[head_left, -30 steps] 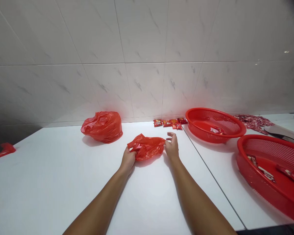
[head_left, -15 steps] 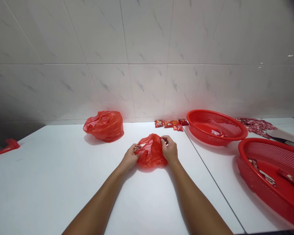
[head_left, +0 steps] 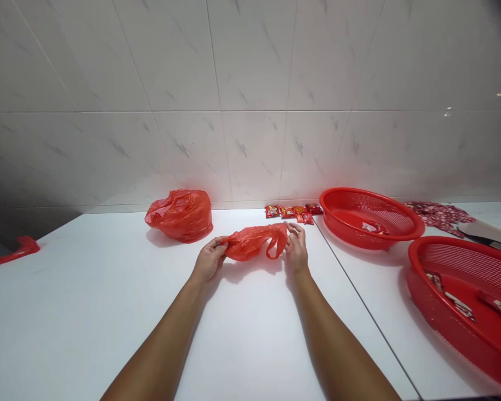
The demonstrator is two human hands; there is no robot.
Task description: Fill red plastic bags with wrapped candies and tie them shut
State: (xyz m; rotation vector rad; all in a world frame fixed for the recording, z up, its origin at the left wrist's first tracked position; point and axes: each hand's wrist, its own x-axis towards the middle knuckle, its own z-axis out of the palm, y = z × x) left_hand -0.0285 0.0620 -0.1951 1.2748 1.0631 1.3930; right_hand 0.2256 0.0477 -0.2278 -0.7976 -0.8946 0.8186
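A thin red plastic bag (head_left: 247, 244) is stretched sideways between my two hands, just above the white tabletop (head_left: 250, 323). My left hand (head_left: 211, 257) pinches its gathered left end between thumb and fingers. At the other end, my right hand (head_left: 295, 245) grips the top corner near a looped handle that hangs down. The bag looks flat and twisted, with its shadow on the table below. Behind and to the left, a second red plastic bag (head_left: 181, 217) sits puffed up against the wall.
Several small red packets (head_left: 287, 212) lie by the wall. Right of them stands a red mesh basket (head_left: 371, 242) with a packet inside; a larger red basket (head_left: 446, 317) holds more packets. A patterned red cloth (head_left: 438, 216) lies behind. Red plastic (head_left: 19, 250) hangs at the left edge.
The bag went from bunched and rounded to pulled out lengthwise between my hands. My left hand moved left and slightly up; my right hand rose a little.
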